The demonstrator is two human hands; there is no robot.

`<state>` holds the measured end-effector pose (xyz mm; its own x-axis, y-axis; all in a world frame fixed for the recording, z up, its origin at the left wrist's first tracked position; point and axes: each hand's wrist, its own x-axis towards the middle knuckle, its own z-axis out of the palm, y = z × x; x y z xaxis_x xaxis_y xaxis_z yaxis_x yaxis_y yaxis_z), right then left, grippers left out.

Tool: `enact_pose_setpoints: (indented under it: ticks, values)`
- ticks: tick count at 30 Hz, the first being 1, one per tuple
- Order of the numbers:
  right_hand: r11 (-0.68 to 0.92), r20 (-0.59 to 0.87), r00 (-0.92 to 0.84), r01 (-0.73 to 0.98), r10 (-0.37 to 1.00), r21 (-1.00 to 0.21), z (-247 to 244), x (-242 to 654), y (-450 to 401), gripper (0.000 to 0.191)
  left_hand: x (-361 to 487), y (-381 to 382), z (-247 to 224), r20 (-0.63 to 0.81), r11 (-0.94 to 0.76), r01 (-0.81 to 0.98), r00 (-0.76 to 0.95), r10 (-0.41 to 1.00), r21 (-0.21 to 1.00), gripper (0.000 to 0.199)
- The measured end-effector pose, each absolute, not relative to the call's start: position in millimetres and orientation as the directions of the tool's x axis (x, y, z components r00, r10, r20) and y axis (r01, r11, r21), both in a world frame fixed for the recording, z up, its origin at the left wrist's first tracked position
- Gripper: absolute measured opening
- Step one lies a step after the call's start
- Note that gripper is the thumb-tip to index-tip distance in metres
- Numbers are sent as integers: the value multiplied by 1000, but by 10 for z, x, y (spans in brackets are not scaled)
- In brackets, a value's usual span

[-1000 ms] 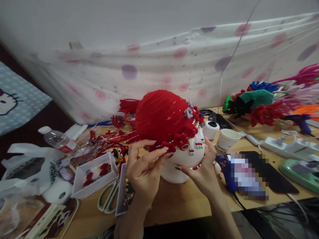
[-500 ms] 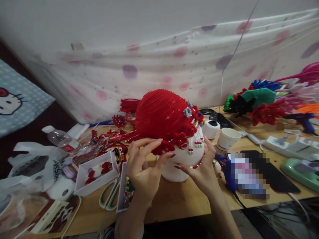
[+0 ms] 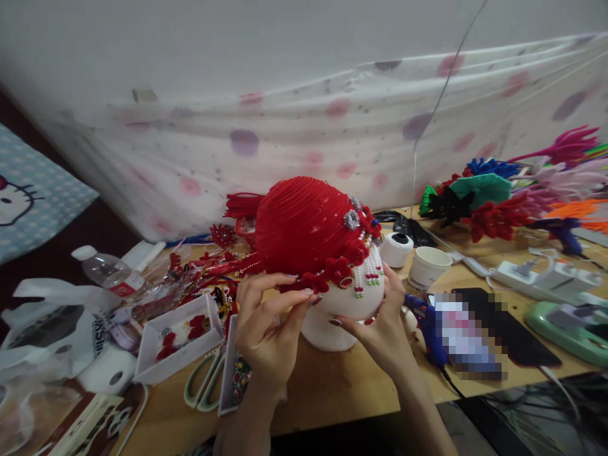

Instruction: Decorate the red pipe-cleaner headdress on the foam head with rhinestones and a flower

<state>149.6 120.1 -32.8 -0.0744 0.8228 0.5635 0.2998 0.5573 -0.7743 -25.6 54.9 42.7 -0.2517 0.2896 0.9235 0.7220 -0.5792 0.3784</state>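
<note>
A ridged red cap (image 3: pixel 304 221) covers a white foam head (image 3: pixel 327 323), which tilts on its base. Along the cap's lower edge run red fuzzy flowers (image 3: pixel 338 270), silvery rhinestone pieces (image 3: pixel 351 219) and short strings of white beads (image 3: pixel 372 272) with red and green ends. My left hand (image 3: pixel 268 326) pinches a red flower (image 3: pixel 303 282) at the left end of this trim between thumb and fingers; the fingertips partly cover it. My right hand (image 3: pixel 387 326) grips the foam head from the right, thumb across its lower front and fingers behind.
Left of the head are a white box (image 3: pixel 180 339) of ornaments, scissors (image 3: pixel 205 383), a second box (image 3: pixel 232 373) of beads and a plastic bottle (image 3: pixel 109 272). To the right stand a thread spool (image 3: pixel 396 253), a paper cup (image 3: pixel 429 269), a blue glue gun (image 3: pixel 431 329) and phones (image 3: pixel 515 335).
My left fingers have drawn closer together on the red flower, the fingertips lowering against it. My right hand keeps its hold on the foam head. The whole view has shifted slightly.
</note>
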Motion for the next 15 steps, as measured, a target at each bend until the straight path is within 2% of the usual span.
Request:
enact_pose_setpoints:
  ticks: [15]
  values:
    - [586, 585, -93, 273, 806, -763, -311, 1497, 1211, 117, -313, 542, 495, 934, -551, 762, -205, 294, 341, 16]
